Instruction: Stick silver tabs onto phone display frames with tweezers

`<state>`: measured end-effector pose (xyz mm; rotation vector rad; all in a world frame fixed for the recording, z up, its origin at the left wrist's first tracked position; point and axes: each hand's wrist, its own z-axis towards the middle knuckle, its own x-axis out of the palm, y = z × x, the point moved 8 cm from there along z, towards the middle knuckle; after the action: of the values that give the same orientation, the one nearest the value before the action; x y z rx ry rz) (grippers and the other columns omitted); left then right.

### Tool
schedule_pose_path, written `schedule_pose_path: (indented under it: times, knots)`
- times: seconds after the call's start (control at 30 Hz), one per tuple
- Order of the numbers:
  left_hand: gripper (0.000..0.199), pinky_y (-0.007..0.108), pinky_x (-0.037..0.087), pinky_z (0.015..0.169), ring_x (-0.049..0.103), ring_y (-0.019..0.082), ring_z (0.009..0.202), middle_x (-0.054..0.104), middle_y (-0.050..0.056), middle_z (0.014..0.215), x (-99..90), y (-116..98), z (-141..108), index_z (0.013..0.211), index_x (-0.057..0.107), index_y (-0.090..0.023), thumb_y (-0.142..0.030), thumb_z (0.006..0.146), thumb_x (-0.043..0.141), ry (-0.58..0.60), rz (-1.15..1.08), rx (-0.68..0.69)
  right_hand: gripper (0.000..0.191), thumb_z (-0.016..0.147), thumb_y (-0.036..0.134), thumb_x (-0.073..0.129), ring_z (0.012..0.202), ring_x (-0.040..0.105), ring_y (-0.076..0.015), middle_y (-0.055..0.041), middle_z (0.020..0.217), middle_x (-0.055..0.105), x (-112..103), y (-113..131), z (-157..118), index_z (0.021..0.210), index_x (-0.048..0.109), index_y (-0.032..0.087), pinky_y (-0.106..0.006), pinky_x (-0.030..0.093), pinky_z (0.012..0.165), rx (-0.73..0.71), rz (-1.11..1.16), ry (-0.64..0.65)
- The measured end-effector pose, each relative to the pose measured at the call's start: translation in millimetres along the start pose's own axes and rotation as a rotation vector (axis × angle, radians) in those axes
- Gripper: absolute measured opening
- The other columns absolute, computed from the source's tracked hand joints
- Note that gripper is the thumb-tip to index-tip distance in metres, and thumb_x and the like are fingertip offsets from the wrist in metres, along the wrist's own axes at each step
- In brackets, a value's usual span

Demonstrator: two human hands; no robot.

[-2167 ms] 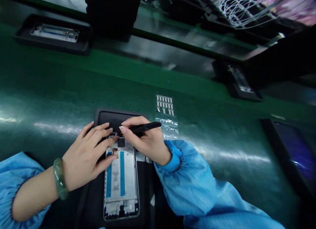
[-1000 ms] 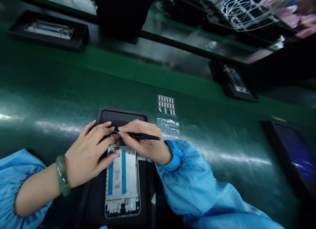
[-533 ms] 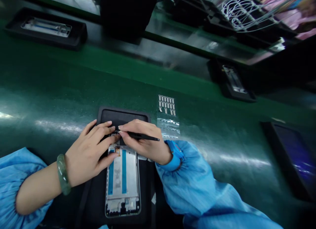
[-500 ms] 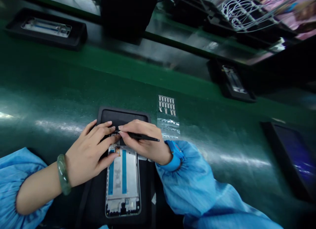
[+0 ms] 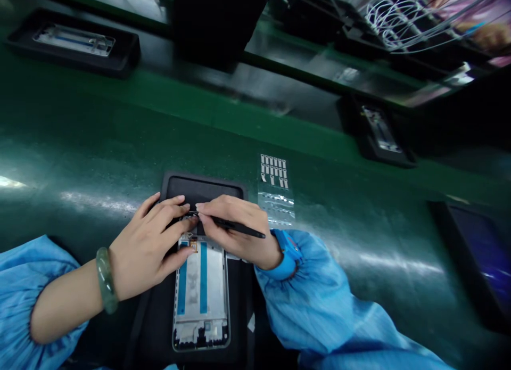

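An open phone frame (image 5: 215, 295), silvery inside with two blue strips, lies lengthwise on a black tray (image 5: 239, 327). My left hand (image 5: 154, 247) rests over its upper left part with fingers spread; the thumb reaches onto the frame near a small orange flex piece (image 5: 194, 246). Pinched in my right hand (image 5: 239, 226) is a slim black pen-like tool (image 5: 239, 228), its back end pointing right. The tool's working tip meets the frame's top edge close to my left fingertips, where the fingers hide the detail.
A clear sheet with rows of small pale stickers (image 5: 273, 170) lies right of the tray. Farther off stand black trays with phone frames (image 5: 75, 40) (image 5: 381, 128) and a dark tray (image 5: 475, 247) at right. White cables (image 5: 395, 21) and another person's arm (image 5: 487, 34) are at upper right.
The whole view has shifted slightly, so things sit a little farther right. Both hands keep nearly the same pose at the top of the phone frame, with the black tool still held.
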<state>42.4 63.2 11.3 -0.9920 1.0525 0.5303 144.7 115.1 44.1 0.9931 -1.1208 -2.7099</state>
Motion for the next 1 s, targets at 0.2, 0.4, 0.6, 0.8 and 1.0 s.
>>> schedule_pose_path:
  times: [0.2, 0.4, 0.6, 0.8, 1.0]
  knots:
    - [0.033, 0.052, 0.03, 0.102, 0.041, 0.028, 0.124, 0.056, 0.01, 0.116, -0.6, 0, 0, 0.116, 0.052, -0.018, -0.033, 0.087, 0.048, -0.018, 0.004, 0.021, 0.017, 0.079, 0.009, 0.059, 0.074, 0.065, -0.0115, -0.0032, 0.081, 0.069, 3, 0, 0, 0.094, 0.06, 0.017, -0.024, 0.054, 0.069, -0.018, -0.014, 0.022]
    - [0.036, 0.053, 0.03, 0.102, 0.041, 0.028, 0.124, 0.056, 0.01, 0.116, 2.1, 2, 1, 0.119, 0.05, -0.019, -0.034, 0.087, 0.048, 0.0, 0.003, 0.015, 0.007, 0.08, 0.012, 0.06, 0.068, 0.063, -0.009, -0.0001, 0.075, 0.068, 4, -3, 7, 0.085, 0.061, 0.017, -0.02, 0.053, 0.066, 0.062, -0.041, 0.032]
    - [0.031, 0.052, 0.028, 0.104, 0.041, 0.027, 0.124, 0.055, 0.01, 0.116, 0.2, 1, 2, 0.114, 0.052, -0.018, -0.033, 0.088, 0.047, 0.01, 0.002, -0.026, 0.005, 0.083, 0.018, 0.057, 0.076, 0.064, -0.01, -0.0007, 0.084, 0.069, 9, -9, 14, 0.086, 0.061, 0.018, -0.02, 0.052, 0.072, 0.145, -0.069, 0.086]
    - [0.032, 0.052, 0.03, 0.103, 0.042, 0.026, 0.123, 0.055, 0.009, 0.118, -0.9, 1, 2, 0.115, 0.051, -0.018, -0.034, 0.087, 0.048, 0.009, 0.033, -0.009, 0.006, 0.082, 0.017, 0.056, 0.07, 0.063, -0.0086, 0.0004, 0.081, 0.067, 6, -15, 12, 0.088, 0.059, 0.017, -0.018, 0.051, 0.065, 0.239, -0.098, 0.013]
    - [0.034, 0.051, 0.03, 0.103, 0.04, 0.025, 0.125, 0.054, 0.01, 0.121, -0.1, 1, 1, 0.117, 0.051, -0.019, -0.034, 0.087, 0.048, 0.013, 0.049, 0.002, 0.006, 0.081, 0.015, 0.056, 0.072, 0.063, -0.0096, 0.0007, 0.08, 0.067, 0, -13, 7, 0.085, 0.059, 0.019, -0.019, 0.05, 0.066, 0.235, -0.059, -0.021]
